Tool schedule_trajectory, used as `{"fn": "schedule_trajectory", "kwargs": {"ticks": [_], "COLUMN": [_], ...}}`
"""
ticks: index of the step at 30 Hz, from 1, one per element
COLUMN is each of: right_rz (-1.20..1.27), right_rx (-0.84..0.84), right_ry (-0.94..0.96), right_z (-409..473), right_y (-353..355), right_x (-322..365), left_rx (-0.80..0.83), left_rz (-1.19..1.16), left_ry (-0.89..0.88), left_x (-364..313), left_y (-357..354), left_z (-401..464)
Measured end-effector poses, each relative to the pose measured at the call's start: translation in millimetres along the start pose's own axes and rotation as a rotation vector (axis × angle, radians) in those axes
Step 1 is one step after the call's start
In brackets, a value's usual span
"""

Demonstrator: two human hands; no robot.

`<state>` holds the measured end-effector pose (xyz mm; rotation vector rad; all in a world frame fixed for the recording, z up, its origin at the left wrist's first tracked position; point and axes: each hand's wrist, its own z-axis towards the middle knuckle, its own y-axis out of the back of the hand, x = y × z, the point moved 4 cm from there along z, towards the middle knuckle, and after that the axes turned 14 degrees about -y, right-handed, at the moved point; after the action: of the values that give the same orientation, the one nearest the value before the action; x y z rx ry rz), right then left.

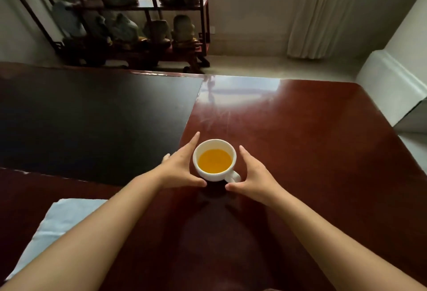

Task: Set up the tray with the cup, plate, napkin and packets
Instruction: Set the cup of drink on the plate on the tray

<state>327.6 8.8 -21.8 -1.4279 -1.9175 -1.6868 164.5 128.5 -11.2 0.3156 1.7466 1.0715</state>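
While the fingers [193, 138] of the left hand [179, 168] and those of the right hand [255, 175] stand spread and released on either side of the round white ceramic cup [216, 161], neither hand grips it; whether the left palm touches the cup wall cannot be determined. The cup lies between the two hands, its handle [234, 177] pointing toward the right thumb, and it rests on the glossy red-brown wooden counter [300, 140], well inside the right edge and just beside the edge of the dark rectangular mat [92, 124] covering the counter's left part.

Hazard: the cup holds orange liquid [215, 160] fairly close to the rim. An uneven closure of the two hands, or a fast lift, would probably tilt the cup and spill the liquid. The polished surface may also let the cup slide if pushed sideways.

A pale folded cloth napkin [57, 226] lies near the counter's near left edge, partly under the left forearm. No tray, plate or packets are visible.
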Motion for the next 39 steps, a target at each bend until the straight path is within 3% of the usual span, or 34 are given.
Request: {"fn": "schedule_trajectory", "kwargs": {"ticks": [6, 12, 20, 32, 39], "right_rz": [0.231, 0.285, 0.338, 0.365, 0.383], "right_rx": [0.039, 0.106, 0.169, 0.116, 0.186], "right_ry": [0.009, 0.016, 0.001, 0.089, 0.124], "right_z": [3.9, 6.0, 15.5, -9.6, -75.4], "right_y": [-2.7, 10.0, 16.5, 32.6, 64.7], "right_x": [-1.1, -0.2, -9.5, -13.3, -25.0], "left_rx": [-0.091, -0.125, -0.048, -0.275, -0.242], "left_rz": [-0.342, -0.460, -0.651, -0.551, -0.555], "left_ry": [0.005, 0.026, -0.060, -0.150, -0.214], "left_x": [6.8, 15.9, 11.6, -18.6, -74.8], "left_y": [-11.9, -16.0, -26.8, -39.0, -48.0], "left_z": [4.8, -15.2, -14.5, -34.2, -65.9]}}
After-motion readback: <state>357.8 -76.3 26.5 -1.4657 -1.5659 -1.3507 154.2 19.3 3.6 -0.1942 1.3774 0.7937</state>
